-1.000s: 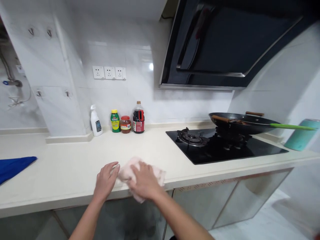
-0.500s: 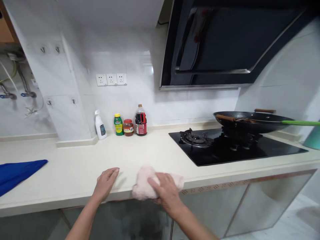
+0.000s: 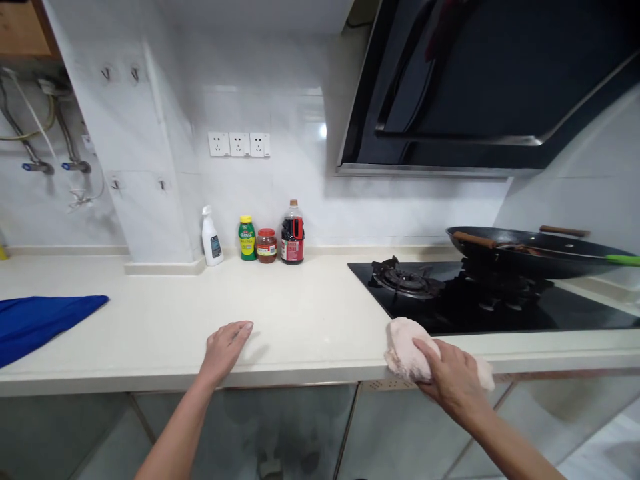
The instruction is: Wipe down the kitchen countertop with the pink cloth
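My right hand (image 3: 454, 381) is closed on a pale pink cloth (image 3: 407, 350), pressed against the front edge of the countertop just before the stove. Part of the cloth sticks out beyond the fingers on the right. Over the counter's front edge, left of centre, my left hand (image 3: 226, 348) holds nothing, its fingers loosely stretched. The white countertop (image 3: 305, 313) runs beneath both hands. Nearest to the right hand is the black gas stove (image 3: 440, 313), with a bare burner (image 3: 409, 283) on its left side.
A wok (image 3: 525, 257) with wooden handles sits on the right burner, a green-handled utensil (image 3: 623, 259) in it. Along the wall stand a spray bottle (image 3: 211, 240), a green bottle (image 3: 247, 240), a red-lidded jar (image 3: 267, 248) and a dark sauce bottle (image 3: 293, 237). A blue cloth (image 3: 45, 323) lies left.
My right hand has slid the pink cloth rightward along the counter's edge, from the middle to before the stove. My left hand stays near the same spot. The view has shifted a little.
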The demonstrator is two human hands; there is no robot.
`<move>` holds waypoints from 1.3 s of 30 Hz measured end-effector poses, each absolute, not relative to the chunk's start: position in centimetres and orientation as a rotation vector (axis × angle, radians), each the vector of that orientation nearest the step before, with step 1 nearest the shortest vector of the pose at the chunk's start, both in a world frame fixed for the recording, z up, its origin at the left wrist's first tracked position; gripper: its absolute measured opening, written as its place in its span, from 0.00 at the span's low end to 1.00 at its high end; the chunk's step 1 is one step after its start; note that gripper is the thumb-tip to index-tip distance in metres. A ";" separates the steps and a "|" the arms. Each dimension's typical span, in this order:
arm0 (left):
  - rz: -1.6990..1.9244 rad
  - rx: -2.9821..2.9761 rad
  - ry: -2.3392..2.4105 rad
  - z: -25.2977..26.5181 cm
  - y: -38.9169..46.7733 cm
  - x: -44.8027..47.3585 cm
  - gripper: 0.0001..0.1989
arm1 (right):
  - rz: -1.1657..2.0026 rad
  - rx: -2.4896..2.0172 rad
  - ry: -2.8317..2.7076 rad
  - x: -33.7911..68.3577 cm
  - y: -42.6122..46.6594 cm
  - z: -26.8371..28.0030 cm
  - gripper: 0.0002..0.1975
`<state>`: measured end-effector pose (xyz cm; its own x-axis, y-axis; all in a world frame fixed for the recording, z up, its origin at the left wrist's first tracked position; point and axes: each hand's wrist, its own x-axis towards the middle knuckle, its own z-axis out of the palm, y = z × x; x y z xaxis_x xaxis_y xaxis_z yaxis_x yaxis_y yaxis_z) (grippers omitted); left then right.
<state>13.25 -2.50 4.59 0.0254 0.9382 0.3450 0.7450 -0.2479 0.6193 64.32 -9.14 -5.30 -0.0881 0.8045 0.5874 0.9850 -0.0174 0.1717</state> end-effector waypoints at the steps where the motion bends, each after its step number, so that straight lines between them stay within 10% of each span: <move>1: 1.040 2.039 1.722 4.6 -2.4 13.3 0.27 | -0.793 -1.867 -1.968 62.5 -9.1 -5.0 0.39; 15: 1.436 2.360 1.521 3.3 -4.5 12.6 0.26 | -0.338 -1.422 -2.308 30.6 -6.7 0.3 0.48; 21: 0.878 2.932 1.224 3.3 -7.4 14.8 0.45 | 0.038 -1.067 -2.414 34.1 -6.6 1.7 0.47; 25: 0.523 3.004 1.378 4.2 -8.0 16.9 0.48 | 0.381 -0.828 -2.354 40.6 -5.0 2.6 0.30; 39: 0.372 3.126 1.407 1.8 -7.8 30.0 0.40 | -0.151 -1.757 -2.203 55.7 1.2 -4.4 0.27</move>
